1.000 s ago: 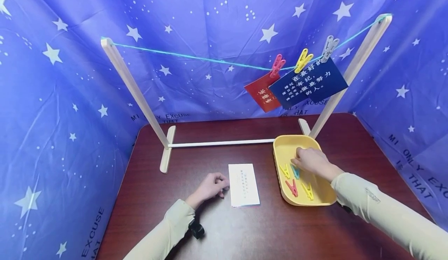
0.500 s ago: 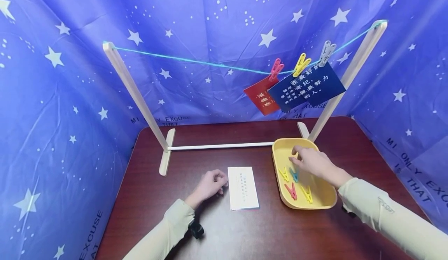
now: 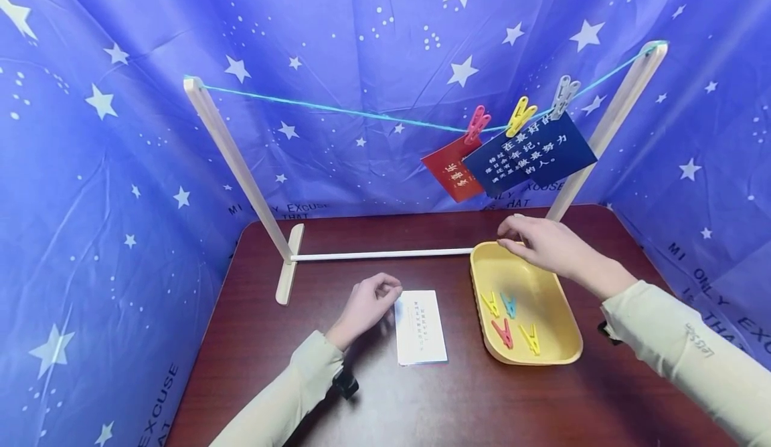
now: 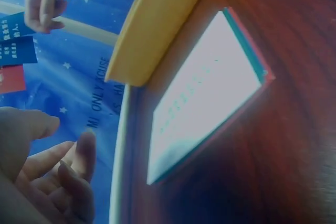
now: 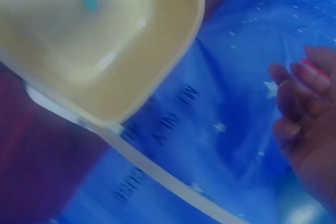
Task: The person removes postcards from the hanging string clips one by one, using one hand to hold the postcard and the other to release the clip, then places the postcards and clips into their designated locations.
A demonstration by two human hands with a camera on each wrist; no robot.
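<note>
My left hand [image 3: 367,306] hovers with loosely curled fingers near the upper left corner of a small stack of white cards [image 3: 421,330], holding nothing. In the left wrist view the stack shows green and red edges beneath its white top card. Above the far end of a yellow basket [image 3: 545,300] is my right hand [image 3: 551,245], fingers loosely bent, with nothing seen in its grasp. Inside the basket lie a blue clothespin [image 3: 510,305], a red clothespin [image 3: 502,334] and two yellow clothespins [image 3: 531,339]. The right wrist view is blurred.
A wooden stand [image 3: 237,166] carries a green string [image 3: 337,108] across the back. A red card [image 3: 452,169] and overlapping dark blue cards [image 3: 563,146] hang there from pink [image 3: 478,124], yellow [image 3: 521,117] and grey clothespins [image 3: 565,98]. A starry blue curtain [image 3: 361,25] surrounds the table.
My right hand has risen out of the basket toward its far rim. The left hand has lifted slightly and moved up to the card stack's corner. The clothespins in the basket stay put.
</note>
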